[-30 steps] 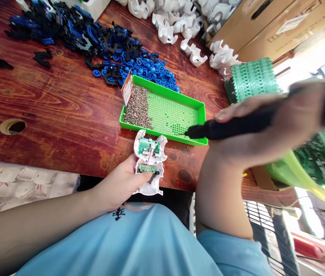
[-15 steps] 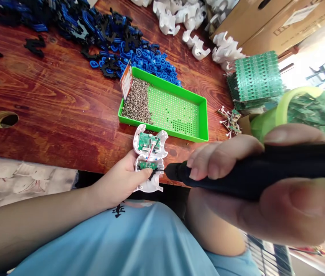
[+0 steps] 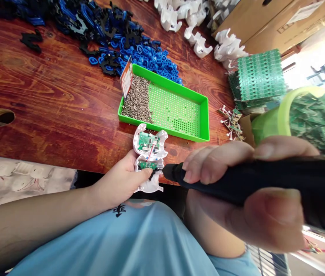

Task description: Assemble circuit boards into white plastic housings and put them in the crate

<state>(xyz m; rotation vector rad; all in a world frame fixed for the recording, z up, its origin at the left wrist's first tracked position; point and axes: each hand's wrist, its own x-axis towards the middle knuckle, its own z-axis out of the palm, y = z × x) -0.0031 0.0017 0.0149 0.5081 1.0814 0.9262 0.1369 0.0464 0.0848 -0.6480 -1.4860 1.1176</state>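
Left hand [image 3: 123, 176]: holds the lower white moulded-plastic shell half [image 3: 151, 187] by its left side; rests with the thumb on or just beside the small green circuit board [image 3: 145, 165] inside.
Right hand [image 3: 257, 218]: wraps around a thick black cylindrical driver [image 3: 283, 172]; aims it leftward at the lower shell half.
Driver tip: reaches the right side of the small board, near the left thumb; too fine to confirm contact or a screw at the end.
Upper white moulded-plastic shell half [image 3: 136, 143]: lies just beyond the lower one, beside the tray's near wall; carries a larger green circuit board [image 3: 148, 142].
Red and white wires [image 3: 151, 152]: run between the two boards.
Done, by appearance: placement of both boards and wiring between them.
In hand: fastening at the small board, judged partway; count of seated screws not readable.
Not done: joining of the shell halves, laid apart with interiors facing up.
Small metal screws [image 3: 136, 101]: heaped at the left end of a rectangular bright-green plastic tray [image 3: 204, 119] on the reddish-brown wooden bench [image 3: 64, 107]; judged ample.
Loose white plastic shells [image 3: 194, 42]: piled beyond the tray; judged unassembled.
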